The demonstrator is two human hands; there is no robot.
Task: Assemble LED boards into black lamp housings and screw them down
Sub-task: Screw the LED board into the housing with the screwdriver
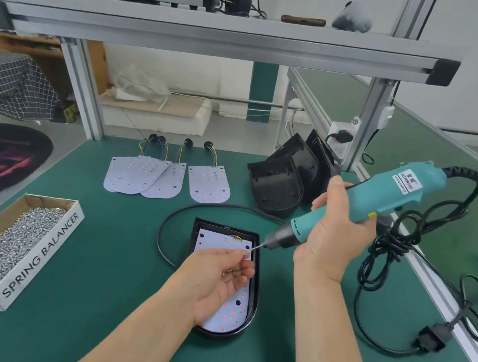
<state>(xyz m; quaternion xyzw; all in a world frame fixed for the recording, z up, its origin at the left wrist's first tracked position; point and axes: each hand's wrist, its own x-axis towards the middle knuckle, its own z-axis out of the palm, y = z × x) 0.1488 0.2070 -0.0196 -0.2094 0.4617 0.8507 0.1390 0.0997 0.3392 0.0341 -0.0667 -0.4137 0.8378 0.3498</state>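
Green worktop (110, 254) bears the black lamp housing (256, 283), LED board (210, 239) seated inside, near its front edge; left hand (214, 278) pinches a screw (243, 253) toward the electric screwdriver (388, 197) gripped by right hand (331, 229), likely to load it.

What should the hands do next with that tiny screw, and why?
Probably the left hand should set its pinched screw on the tip of the screwdriver that the right hand grips. The bit points at the screw from just beside it, above the LED board lying in the black housing.

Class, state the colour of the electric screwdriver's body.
The screwdriver body is teal; the head view shows it.
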